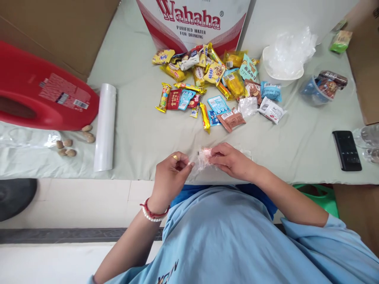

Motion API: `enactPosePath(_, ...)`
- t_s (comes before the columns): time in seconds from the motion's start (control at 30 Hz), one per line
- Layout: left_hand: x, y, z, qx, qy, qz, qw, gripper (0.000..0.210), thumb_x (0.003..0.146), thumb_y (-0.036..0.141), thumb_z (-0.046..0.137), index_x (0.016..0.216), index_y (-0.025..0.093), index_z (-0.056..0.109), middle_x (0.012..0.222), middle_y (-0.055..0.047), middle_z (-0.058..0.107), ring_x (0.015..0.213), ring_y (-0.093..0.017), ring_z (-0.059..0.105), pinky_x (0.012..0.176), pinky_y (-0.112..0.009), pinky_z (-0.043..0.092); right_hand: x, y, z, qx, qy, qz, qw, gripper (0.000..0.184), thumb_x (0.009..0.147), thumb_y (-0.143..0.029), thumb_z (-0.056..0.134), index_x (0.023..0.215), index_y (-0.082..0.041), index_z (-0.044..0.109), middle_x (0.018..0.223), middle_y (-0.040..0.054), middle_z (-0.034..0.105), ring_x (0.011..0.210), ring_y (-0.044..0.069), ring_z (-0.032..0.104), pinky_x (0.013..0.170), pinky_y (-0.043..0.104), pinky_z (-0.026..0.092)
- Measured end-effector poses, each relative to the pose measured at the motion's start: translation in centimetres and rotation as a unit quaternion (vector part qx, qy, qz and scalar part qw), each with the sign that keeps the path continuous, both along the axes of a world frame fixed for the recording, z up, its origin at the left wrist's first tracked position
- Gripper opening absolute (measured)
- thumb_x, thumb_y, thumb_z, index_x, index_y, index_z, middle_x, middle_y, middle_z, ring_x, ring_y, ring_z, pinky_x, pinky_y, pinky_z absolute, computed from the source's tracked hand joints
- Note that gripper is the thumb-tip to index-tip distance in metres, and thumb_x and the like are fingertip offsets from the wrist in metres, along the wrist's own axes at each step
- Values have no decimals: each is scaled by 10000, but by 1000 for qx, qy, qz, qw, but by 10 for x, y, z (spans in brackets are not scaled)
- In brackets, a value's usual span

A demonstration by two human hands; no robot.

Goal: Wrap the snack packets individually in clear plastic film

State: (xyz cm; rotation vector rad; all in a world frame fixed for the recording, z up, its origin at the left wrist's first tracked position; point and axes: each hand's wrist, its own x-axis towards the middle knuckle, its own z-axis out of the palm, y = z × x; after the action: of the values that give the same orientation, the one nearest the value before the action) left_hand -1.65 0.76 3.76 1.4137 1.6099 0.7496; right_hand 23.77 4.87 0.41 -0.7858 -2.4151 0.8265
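At the table's near edge, my left hand pinches the edge of a clear plastic film between thumb and fingertips. My right hand is closed on a small pinkish packet that lies in the same film. The film spreads out under my right hand, and my fingers partly cover the packet, so its kind cannot be made out. Just beyond my hands lie a brown snack packet and a narrow yellow packet, at the front of a pile of wrapped snacks.
Behind the pile stands a Wahaha carton. To the left are a red jug, a white plastic roll and several brown nuts. On the right are a white tub with plastic bags, a clear cup and a phone.
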Motion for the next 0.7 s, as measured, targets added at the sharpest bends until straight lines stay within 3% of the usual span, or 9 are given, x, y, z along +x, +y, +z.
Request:
enactPosePath(0.13,37,5,0,55,-47,-61,995,82,900,276,661,853,211,678,832,-14,687,705,-147,645,668,-272,533,-5,-1,3,-4,-12,-11,1000,235,1021,-153,557,1128,-211,759,1211,131,716,1120,256,623,965,453,556)
enactPosePath(0.27,53,5,-11,116,36,-164,979,250,1000,228,482,1084,201,715,1063,-80,690,934,-194,684,843,-333,569,15,0,22,-53,25,-12,998,277,1036,-180,550,1198,-250,763,1312,104,745,1298,263,630,1104,497,530)
enactPosePath(0.37,53,-2,-18,142,124,-214,958,304,981,159,433,1146,199,686,1091,-85,651,945,-208,654,844,-347,553,42,0,34,-69,36,-137,987,282,1070,-276,527,1236,-278,754,1238,81,772,1254,256,671,1111,491,529)
enactPosePath(0.47,53,-10,-23,163,180,-224,944,329,970,138,435,1195,208,663,1126,-85,633,942,-210,631,806,-335,535,60,-5,29,-89,-49,-301,948,388,1047,-478,577,1307,-228,720,1217,133,750,1117,292,709,990,484,577)
enactPosePath(0.57,54,-14,-27,179,214,-229,933,413,972,144,452,1332,236,631,1170,-84,623,956,-211,618,799,-330,530,62,-17,17,-148,-133,-320,926,571,971,-596,657,1363,-181,676,1253,165,738,1101,320,710,946,468,575)
enactPosePath(0.63,56,-16,-29,198,231,-236,923,485,972,154,463,1432,247,585,1185,-93,617,971,-220,613,810,-342,535,60,-27,15,-175,-154,-300,925,453,974,-538,662,1261,-190,708,1222,138,753,1084,303,713,926,429,562)
enactPosePath(0.7,57,-17,-29,214,253,-244,911,513,977,167,471,1478,232,559,1202,-115,615,1004,-244,608,816,-365,541,59,-35,22,-191,-155,-291,924,260,996,-432,618,1068,-205,724,1048,83,772,939,254,719,821,363,545)
